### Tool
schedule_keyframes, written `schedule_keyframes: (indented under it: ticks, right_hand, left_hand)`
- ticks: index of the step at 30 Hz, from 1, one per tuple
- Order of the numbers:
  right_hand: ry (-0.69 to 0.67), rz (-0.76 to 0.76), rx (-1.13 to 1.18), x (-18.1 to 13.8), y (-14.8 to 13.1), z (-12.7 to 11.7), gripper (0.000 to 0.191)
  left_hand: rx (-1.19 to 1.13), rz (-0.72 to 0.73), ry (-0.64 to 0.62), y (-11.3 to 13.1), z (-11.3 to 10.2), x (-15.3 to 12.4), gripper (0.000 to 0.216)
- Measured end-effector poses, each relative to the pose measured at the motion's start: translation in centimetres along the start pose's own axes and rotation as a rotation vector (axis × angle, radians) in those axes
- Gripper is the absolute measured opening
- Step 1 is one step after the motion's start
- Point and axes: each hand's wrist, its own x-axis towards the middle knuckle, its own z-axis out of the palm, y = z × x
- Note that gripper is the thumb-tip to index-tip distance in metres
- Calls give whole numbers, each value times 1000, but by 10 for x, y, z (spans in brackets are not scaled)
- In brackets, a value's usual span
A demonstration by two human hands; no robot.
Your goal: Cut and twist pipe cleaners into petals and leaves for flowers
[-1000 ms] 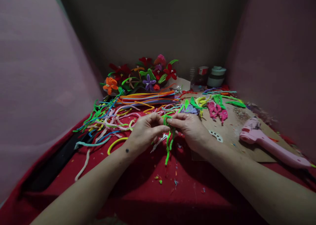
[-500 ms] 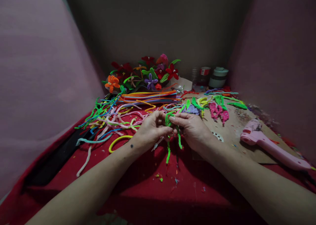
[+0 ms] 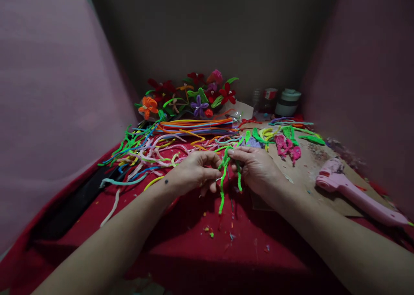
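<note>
A bright green pipe cleaner (image 3: 222, 193), bent and twisted at its top, hangs over the front of the table with two ends pointing down. My right hand (image 3: 258, 167) pinches its upper part between thumb and forefinger. To its left, my left hand (image 3: 202, 172) has thumb and forefinger apart, their tips right beside the green twist; whether they touch it is hard to tell. A thin dark stem (image 3: 232, 202) shows below, between the two hands.
Loose pipe cleaners (image 3: 155, 152) lie left, behind them a bundle (image 3: 197, 126) and fuzzy flowers (image 3: 199, 106). On the right, a board (image 3: 304, 191) bears green leaves (image 3: 310, 139), pink pieces (image 3: 286, 146) and a pink glue gun (image 3: 359, 191). A lidded jar (image 3: 287, 101) stands behind.
My left hand has shifted slightly left and its fingers have parted from the green pipe cleaner. My right hand keeps its pinch, and more of the green twist shows.
</note>
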Motion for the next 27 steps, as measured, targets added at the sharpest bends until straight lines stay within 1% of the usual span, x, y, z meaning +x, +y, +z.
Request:
schedule_keyframes:
  ticks: [2, 4, 5, 7, 9, 14, 20, 23, 25, 27]
  right_hand:
    - [-4, -11, -17, 0, 0, -1, 16]
    - [-8, -25, -35, 0, 1, -1, 16]
    - [-8, -34, -50, 0, 1, -1, 15]
    - [-6, -51, -78, 0, 2, -1, 13]
    - [-4, -73, -92, -1, 3, -1, 12]
    - [8, -81, -64, -2, 2, 0, 14]
    - [32, -69, -21, -1, 2, 1, 17]
    - [32, -57, -8, 0, 3, 0, 19]
    - [-4, -57, -27, 1, 3, -2, 19]
    - [-57, -54, -65, 2, 2, -4, 19]
  left_hand:
    - [-109, -11, -39, -1, 0, 1, 20]
    - [-195, 25, -14, -2, 2, 2, 27]
    - [-196, 49, 18, -2, 3, 2, 27]
    - [-118, 92, 73, -2, 6, 3, 23]
    - [-37, 123, 95, -3, 8, 3, 21]
    - [-41, 163, 86, -5, 8, 5, 22]
    - [69, 173, 176, -4, 7, 4, 22]
    - [55, 163, 130, -2, 6, 2, 19]
    - [32, 152, 105, -1, 6, 2, 16]
    - [19, 137, 129, -1, 6, 2, 15]
